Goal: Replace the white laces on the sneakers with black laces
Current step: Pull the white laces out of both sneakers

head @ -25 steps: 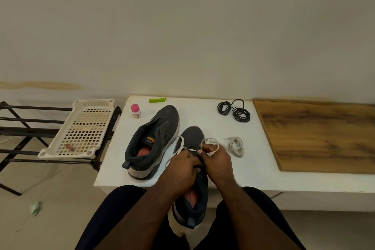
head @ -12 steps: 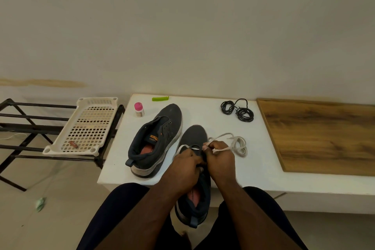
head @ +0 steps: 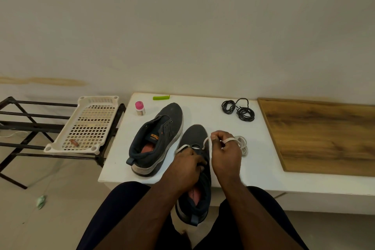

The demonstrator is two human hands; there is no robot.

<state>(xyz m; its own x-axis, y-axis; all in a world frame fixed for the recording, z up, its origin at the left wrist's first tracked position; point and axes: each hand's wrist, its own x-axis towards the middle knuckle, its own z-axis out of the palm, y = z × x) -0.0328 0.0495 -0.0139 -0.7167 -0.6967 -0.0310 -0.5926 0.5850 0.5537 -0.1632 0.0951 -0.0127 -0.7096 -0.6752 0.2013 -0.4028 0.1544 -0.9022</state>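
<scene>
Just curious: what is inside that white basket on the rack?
On the white basket's holed floor, near its front corner, lies one small reddish-brown thing, too small to identify. Nothing else shows inside it.

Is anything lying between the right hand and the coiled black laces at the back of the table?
Nothing visible: bare white table separates the right hand, pinching the white lace, from the black laces.

Soft, even, dim indoor light with faint shadows. Wide-angle bending shows toward 3 and 9 o'clock. Focus is slightly soft.
</scene>
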